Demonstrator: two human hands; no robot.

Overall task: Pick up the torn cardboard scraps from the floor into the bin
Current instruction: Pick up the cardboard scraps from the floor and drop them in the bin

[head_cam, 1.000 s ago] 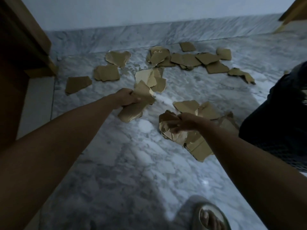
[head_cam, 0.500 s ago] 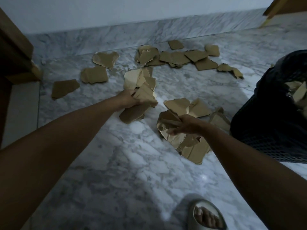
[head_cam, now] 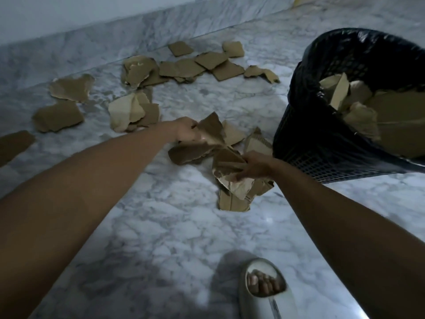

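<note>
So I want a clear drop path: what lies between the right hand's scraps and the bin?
In the head view, one loose cardboard scrap lies on the floor between the right hand and the bin; otherwise only bare marble.

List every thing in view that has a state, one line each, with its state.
left hand: grips a bunch of cardboard scraps, raised off the floor
right hand: grips another bunch of scraps
bin: upright, lined with a black bag, part filled with cardboard
far scraps: loose on the marble floor, some overlapping
scraps under the hands: lying in a heap beside the bin
sandal: worn on a foot, flat on the floor
</note>
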